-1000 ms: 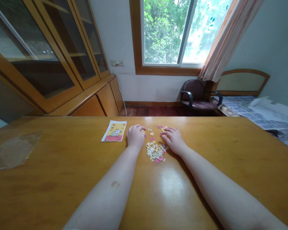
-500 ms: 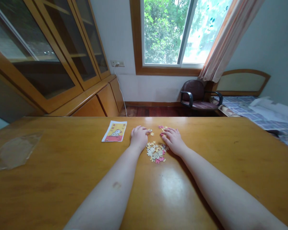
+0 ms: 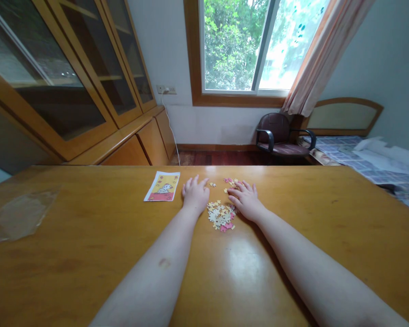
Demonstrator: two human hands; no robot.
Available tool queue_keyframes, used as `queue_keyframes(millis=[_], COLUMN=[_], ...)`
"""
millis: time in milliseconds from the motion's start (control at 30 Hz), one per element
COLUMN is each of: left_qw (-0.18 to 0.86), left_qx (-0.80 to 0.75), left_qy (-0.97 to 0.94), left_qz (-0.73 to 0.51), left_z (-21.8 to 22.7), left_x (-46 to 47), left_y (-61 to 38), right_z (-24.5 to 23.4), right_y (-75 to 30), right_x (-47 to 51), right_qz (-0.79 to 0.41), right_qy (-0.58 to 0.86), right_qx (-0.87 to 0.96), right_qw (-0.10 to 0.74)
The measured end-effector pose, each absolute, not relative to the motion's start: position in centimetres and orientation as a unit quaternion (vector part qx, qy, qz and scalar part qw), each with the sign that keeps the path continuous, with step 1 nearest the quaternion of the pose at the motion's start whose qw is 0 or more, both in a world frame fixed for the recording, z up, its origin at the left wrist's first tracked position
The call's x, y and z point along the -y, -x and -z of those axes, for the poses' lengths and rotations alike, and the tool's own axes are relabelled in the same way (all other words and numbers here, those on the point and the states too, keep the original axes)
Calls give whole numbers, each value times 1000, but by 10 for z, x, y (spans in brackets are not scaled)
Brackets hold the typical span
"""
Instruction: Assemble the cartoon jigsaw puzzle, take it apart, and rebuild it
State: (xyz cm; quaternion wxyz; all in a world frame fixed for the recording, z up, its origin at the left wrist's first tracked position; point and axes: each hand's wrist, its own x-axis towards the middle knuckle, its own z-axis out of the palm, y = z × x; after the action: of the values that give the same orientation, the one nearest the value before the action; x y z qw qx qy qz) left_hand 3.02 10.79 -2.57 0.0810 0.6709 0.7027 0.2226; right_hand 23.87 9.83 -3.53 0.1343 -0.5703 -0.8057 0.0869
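Observation:
A heap of small jigsaw puzzle pieces (image 3: 221, 217), grey, yellow and pink, lies on the wooden table (image 3: 122, 272) between my forearms. My left hand (image 3: 195, 195) rests palm down left of the heap, fingers spread, with a small puzzle piece (image 3: 212, 185) just beyond its index finger. Over to the right, my right hand (image 3: 246, 199) lies palm down with its fingers apart. Its fingertips are by a smaller group of pink and yellow pieces (image 3: 230, 181), and some pieces may be hidden under them. A picture card (image 3: 162, 186) with a white cartoon animal lies left of my left hand.
A clear plastic bag (image 3: 22, 215) lies at the table's left. Beyond the far edge are a wooden cabinet (image 3: 150, 141), a chair with armrests (image 3: 276, 136) and a bed (image 3: 381, 156). A white cable (image 3: 171, 125) hangs from the wall socket.
My left hand has shifted slightly left and its fingers have spread. A yellow piece no longer lies beside it; one now shows near the right fingers. My right hand's fingers have lifted and spread a little.

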Motion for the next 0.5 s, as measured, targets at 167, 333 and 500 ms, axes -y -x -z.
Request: queue_keyframes(millis=[167,333,500], left_qw=[103,82,71], left_qx=[-682,-720,-683], left_qy=[-709,-667,-690], left_qz=[-147,-173,-227], left_z=[32,30,26], left_x=[-106,-108,-109], left_y=[-36,-34,-32], right_z=[35,28,25], right_y=[-238,-239,-237], right_x=[-101,-97,-91], right_qz=[-84,-104,-133], right_qy=[587,535,448], right_qx=[791,825,878], right_qw=[150,148,103])
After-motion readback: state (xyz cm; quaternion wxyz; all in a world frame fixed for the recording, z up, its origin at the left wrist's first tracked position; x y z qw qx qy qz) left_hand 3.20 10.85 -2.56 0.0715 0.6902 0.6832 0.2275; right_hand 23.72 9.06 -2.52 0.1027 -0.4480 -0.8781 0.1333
